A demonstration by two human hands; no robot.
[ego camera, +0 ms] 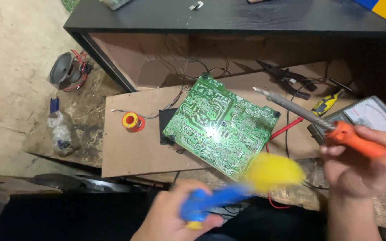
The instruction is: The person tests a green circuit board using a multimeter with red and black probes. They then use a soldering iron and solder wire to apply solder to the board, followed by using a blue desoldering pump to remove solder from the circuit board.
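Left hand (173, 214) fisted round blue plastic brush handle (211, 201), blurred yellow bristles (274, 172) over glossy green circuit board (222, 125) edge. Right hand (358, 165) clasps orange-handled soldering iron (318, 118), metal tip raised above board.

This is a rough electronics repair workshop: a bare green printed circuit board (222, 125) lies on a scuffed brown hardboard surface (130, 147), near an orange spool of solder wire (132, 121), dark metal pliers (287, 78), a grey needle-dial multimeter (371, 116) and a loose grey speaker cone (63, 69).
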